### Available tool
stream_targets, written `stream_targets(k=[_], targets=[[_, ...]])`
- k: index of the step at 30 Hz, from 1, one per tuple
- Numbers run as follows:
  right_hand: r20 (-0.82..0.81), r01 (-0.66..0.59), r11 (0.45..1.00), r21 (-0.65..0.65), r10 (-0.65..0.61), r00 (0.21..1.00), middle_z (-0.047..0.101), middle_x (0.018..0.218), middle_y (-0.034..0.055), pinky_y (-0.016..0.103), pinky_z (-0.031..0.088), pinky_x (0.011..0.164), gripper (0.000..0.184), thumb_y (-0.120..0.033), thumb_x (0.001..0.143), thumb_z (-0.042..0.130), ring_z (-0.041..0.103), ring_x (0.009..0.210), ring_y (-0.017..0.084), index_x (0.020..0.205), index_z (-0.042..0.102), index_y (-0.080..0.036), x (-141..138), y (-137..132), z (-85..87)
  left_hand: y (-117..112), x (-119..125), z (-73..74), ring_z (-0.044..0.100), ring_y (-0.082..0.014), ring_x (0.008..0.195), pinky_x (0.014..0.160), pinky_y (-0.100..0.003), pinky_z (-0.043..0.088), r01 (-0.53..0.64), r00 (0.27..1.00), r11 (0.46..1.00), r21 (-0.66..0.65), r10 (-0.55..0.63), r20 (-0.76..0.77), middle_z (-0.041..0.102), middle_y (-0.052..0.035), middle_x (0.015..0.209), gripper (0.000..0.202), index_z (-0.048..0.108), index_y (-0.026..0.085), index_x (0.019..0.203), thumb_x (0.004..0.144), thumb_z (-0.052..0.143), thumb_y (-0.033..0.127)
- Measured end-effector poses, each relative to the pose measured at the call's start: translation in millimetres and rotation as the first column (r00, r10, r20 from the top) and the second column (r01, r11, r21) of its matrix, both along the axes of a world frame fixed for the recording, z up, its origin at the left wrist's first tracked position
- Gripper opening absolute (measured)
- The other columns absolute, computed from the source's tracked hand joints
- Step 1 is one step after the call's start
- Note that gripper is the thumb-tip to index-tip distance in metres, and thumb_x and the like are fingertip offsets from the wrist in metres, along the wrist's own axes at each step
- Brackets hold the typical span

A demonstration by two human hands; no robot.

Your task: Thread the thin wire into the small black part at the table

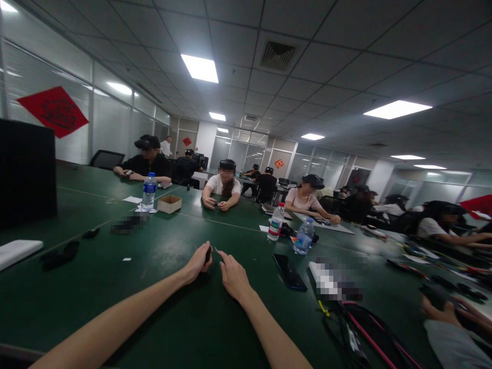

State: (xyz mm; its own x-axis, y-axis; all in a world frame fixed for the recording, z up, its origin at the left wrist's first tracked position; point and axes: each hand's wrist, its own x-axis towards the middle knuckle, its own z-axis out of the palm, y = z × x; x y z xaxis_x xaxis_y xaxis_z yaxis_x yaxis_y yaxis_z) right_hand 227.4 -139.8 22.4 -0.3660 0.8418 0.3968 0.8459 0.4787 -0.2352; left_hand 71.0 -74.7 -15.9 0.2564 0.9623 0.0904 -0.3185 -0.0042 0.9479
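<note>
Above the green table point(165, 307), my left hand point(198, 262) is closed around a small black object point(208, 253); its kind is hard to make out. Close by on the right, my right hand point(233, 275) has its fingers together on a thin, pale, pointed tool point(216, 250), whose tip points toward the black object. Most of the tool is hidden by the fingers. A narrow gap separates the two hands. To the right of my right hand lies a dark smartphone point(289, 271).
Two water bottles point(275, 223) point(304, 237) stand beyond the phone. Another bottle point(149, 192) and an open cardboard box point(169, 204) are at the far left. Cables point(369, 333) lie at right, near a co-worker's hand point(442, 312). A black panel point(26, 169) rises at left.
</note>
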Motion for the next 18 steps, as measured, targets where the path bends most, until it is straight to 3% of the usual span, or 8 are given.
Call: stream_targets(k=[9, 18], targets=[[0.038, 0.012, 1.0, 0.0, -0.012, 0.999, 0.057, 0.113, 0.0074, 0.028, 0.045, 0.079, 0.04, -0.031, 0.097, 0.03, 0.059, 0.095, 0.018, 0.136, 0.038, -0.027, 0.0, 1.9, -3.2, -10.1, -0.8, 11.7, 0.024, -0.0052, 0.034, 0.037, -0.017, 0.014, 0.006, 0.999, 1.0, 0.019, -0.006, -0.038, 0.037, 0.0089, 0.044, 0.044, 0.041, 0.021, 0.079, 0.079, 0.043, 0.065], [0.052, 0.004, 1.0, -0.013, -0.003, 0.999, 0.058, 0.111, 0.0067, 0.028, 0.044, 0.081, 0.039, -0.029, 0.096, 0.032, 0.058, 0.095, 0.017, 0.134, 0.041, -0.027, -0.1, 1.4, -1.6, -9.3, -2.0, 10.8, 0.021, -0.0056, 0.032, 0.037, -0.016, 0.011, -0.038, 0.996, 0.999, 0.03, 0.04, -0.075, 0.033, 0.0106, 0.044, 0.03, 0.042, 0.024, 0.087, 0.081, 0.047, 0.053]])
